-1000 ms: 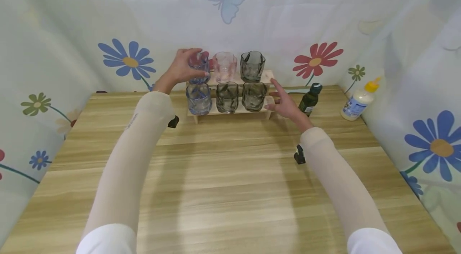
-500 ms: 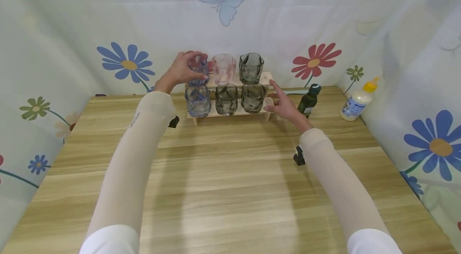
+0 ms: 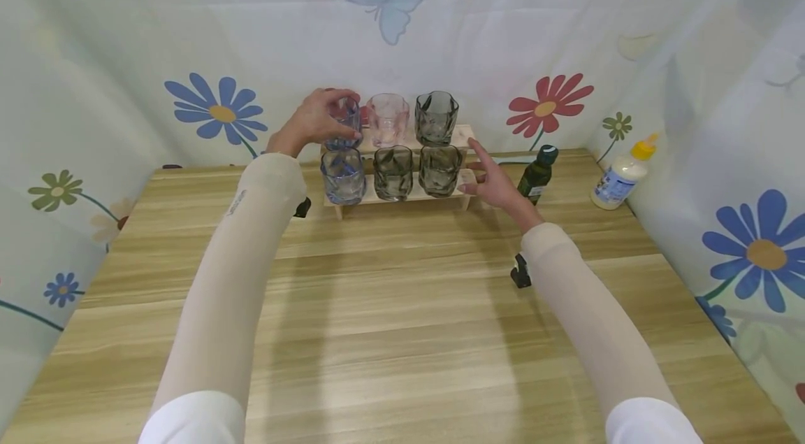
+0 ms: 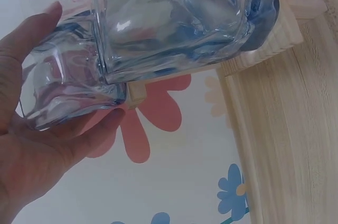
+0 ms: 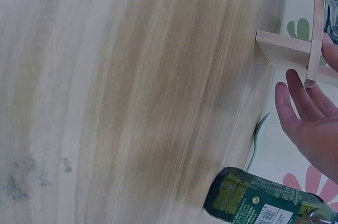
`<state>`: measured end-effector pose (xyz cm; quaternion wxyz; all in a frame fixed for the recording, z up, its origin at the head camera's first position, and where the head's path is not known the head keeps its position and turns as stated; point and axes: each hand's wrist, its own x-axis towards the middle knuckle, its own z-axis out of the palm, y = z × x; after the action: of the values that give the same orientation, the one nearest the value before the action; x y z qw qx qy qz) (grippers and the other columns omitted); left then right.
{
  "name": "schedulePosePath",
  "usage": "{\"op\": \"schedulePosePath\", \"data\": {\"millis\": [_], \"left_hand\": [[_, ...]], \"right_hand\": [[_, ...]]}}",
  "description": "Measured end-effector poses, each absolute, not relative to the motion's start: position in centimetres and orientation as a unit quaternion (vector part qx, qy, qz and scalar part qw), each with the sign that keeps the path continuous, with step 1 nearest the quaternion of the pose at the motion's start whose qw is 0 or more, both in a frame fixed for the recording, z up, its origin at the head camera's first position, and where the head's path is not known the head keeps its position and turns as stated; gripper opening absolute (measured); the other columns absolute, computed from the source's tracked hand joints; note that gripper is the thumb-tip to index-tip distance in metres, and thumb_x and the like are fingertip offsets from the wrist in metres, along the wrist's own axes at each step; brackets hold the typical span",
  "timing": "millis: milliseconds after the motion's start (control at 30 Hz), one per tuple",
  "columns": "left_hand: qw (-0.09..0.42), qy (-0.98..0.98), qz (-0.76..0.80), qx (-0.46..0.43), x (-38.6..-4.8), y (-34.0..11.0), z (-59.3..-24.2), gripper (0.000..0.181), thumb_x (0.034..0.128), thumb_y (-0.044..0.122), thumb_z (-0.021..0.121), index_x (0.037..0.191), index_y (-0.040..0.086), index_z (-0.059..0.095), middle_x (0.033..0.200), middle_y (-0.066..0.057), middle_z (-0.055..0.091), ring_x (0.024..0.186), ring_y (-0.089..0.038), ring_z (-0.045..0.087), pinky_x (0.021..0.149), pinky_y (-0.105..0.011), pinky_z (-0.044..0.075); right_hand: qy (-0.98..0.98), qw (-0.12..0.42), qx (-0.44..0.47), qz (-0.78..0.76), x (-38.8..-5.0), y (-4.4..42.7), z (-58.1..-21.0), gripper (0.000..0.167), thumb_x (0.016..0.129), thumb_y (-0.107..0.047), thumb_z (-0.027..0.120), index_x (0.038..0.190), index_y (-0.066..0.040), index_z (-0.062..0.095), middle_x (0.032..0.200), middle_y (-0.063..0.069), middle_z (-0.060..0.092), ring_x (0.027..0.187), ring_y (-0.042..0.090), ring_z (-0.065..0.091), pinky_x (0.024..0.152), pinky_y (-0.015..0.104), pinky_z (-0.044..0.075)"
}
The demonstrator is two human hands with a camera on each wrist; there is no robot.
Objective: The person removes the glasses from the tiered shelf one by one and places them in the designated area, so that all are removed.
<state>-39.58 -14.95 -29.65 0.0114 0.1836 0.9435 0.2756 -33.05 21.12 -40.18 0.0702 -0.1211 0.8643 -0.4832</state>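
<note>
A two-tier wooden rack [image 3: 464, 132] stands at the table's back, bearing glass tumblers. My left hand [image 3: 314, 119] grips the blue tumbler [image 3: 349, 115] at the upper tier's left end, thumb on its near side. Beside it stand a pink tumbler [image 3: 387, 121] and a grey tumbler [image 3: 437, 119]. Another blue tumbler [image 3: 344, 182] and two dark grey tumblers [image 3: 393, 178] line the lower tier. My right hand [image 3: 499, 185] touches the rack's right end with spread fingers. In the right wrist view the thumb lies above the shelf board [image 5: 315, 49], other fingers below it.
A green bottle [image 3: 536, 177] with a dark cap stands just right of my right hand. Farther right is a white bottle [image 3: 619, 182] with a yellow nozzle. A flower-printed curtain [image 3: 402, 45] hangs close behind the rack. The wooden table [image 3: 402, 318] stretches in front.
The view shifts slightly. Left fingers close a little around the upper blue tumbler, which stays at its place on the rack. My right hand stays at the rack's right end.
</note>
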Motion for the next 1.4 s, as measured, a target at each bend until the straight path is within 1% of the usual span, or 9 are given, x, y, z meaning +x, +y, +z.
{"op": "schedulePosePath", "data": {"millis": [133, 300, 467, 667, 900, 1033, 1167, 1233, 1400], "left_hand": [[0.007, 0.949, 0.261, 0.177, -39.6, -14.8, -29.5, 0.074, 0.0816, 0.024, 0.081, 0.147, 0.017, 0.048, 0.144, -0.020, 0.045, 0.127, -0.037, 0.042, 0.107, -0.057, 0.038], [-0.007, 0.952, 0.249, 0.180, -39.6, -14.6, -29.4, 0.072, 0.0812, 0.023, 0.081, 0.146, 0.014, 0.051, 0.131, -0.021, 0.052, 0.120, -0.036, 0.045, 0.101, -0.056, 0.040], [-0.017, 0.957, 0.230, 0.177, -39.5, -14.6, -29.5, 0.067, 0.0826, 0.023, 0.080, 0.143, 0.014, 0.053, 0.125, -0.021, 0.051, 0.117, -0.034, 0.042, 0.097, -0.056, 0.038], [-0.027, 0.960, 0.234, 0.153, -38.9, -15.5, -29.7, 0.072, 0.0827, 0.024, 0.077, 0.148, 0.016, 0.048, 0.137, -0.024, 0.043, 0.118, -0.039, 0.043, 0.103, -0.060, 0.036], [-0.048, 0.960, 0.236, 0.142, -38.7, -16.6, -29.2, 0.074, 0.0831, 0.024, 0.077, 0.150, 0.016, 0.046, 0.138, -0.023, 0.040, 0.117, -0.039, 0.048, 0.107, -0.060, 0.033], [-0.040, 0.960, 0.243, 0.132, -38.3, -17.3, -28.6, 0.075, 0.0848, 0.028, 0.077, 0.152, 0.020, 0.044, 0.145, -0.024, 0.037, 0.124, -0.041, 0.048, 0.109, -0.062, 0.032], [-0.041, 0.960, 0.250, 0.119, -37.9, -18.3, -28.3, 0.076, 0.0859, 0.032, 0.076, 0.153, 0.022, 0.042, 0.149, -0.024, 0.034, 0.123, -0.042, 0.049, 0.107, -0.063, 0.035], [-0.046, 0.960, 0.249, 0.118, -37.6, -18.9, -28.3, 0.076, 0.0863, 0.032, 0.075, 0.153, 0.021, 0.042, 0.148, -0.025, 0.035, 0.120, -0.042, 0.049, 0.102, -0.061, 0.038], [-0.051, 0.962, 0.241, 0.118, -36.9, -20.4, -28.4, 0.076, 0.0868, 0.034, 0.075, 0.154, 0.021, 0.040, 0.145, -0.027, 0.036, 0.115, -0.043, 0.044, 0.095, -0.062, 0.039]], "right_hand": [[0.866, 0.059, -0.127, -0.480, -33.4, 21.3, -40.5, 0.099, 0.094, -0.004, 0.068, 0.162, -0.031, 0.002, 0.164, 0.020, 0.022, 0.134, 0.046, 0.047, 0.100, 0.055, 0.045], [0.868, 0.055, -0.127, -0.476, -33.3, 21.3, -40.5, 0.099, 0.093, -0.004, 0.068, 0.162, -0.031, 0.003, 0.160, 0.027, 0.029, 0.128, 0.048, 0.051, 0.096, 0.053, 0.048], [0.873, 0.054, -0.125, -0.468, -33.2, 21.3, -40.7, 0.098, 0.094, -0.004, 0.068, 0.162, -0.031, 0.003, 0.161, 0.024, 0.029, 0.124, 0.046, 0.055, 0.088, 0.046, 0.050], [0.871, 0.050, -0.130, -0.471, -33.1, 21.2, -41.0, 0.098, 0.093, -0.004, 0.069, 0.162, -0.029, 0.003, 0.164, 0.019, 0.024, 0.129, 0.044, 0.053, 0.088, 0.044, 0.051], [0.866, 0.050, -0.130, -0.480, -33.3, 21.2, -40.8, 0.099, 0.093, -0.003, 0.069, 0.162, -0.029, 0.003, 0.168, 0.010, 0.015, 0.132, 0.043, 0.050, 0.087, 0.044, 0.050], [0.863, 0.059, -0.126, -0.486, -33.3, 21.3, -40.6, 0.100, 0.092, -0.004, 0.069, 0.162, -0.028, 0.003, 0.168, 0.013, 0.015, 0.134, 0.045, 0.048, 0.090, 0.047, 0.049], [0.861, 0.063, -0.124, -0.489, -33.3, 21.3, -40.6, 0.099, 0.093, -0.004, 0.069, 0.162, -0.028, 0.002, 0.167, 0.016, 0.017, 0.135, 0.046, 0.047, 0.091, 0.049, 0.048], [0.862, 0.061, -0.126, -0.487, -33.2, 21.3, -40.6, 0.099, 0.093, -0.004, 0.068, 0.162, -0.028, 0.003, 0.167, 0.014, 0.016, 0.137, 0.044, 0.045, 0.092, 0.049, 0.048], [0.869, 0.054, -0.126, -0.475, -33.1, 21.2, -40.6, 0.097, 0.094, -0.003, 0.067, 0.162, -0.030, 0.003, 0.165, 0.017, 0.022, 0.136, 0.043, 0.047, 0.093, 0.050, 0.048]]}}
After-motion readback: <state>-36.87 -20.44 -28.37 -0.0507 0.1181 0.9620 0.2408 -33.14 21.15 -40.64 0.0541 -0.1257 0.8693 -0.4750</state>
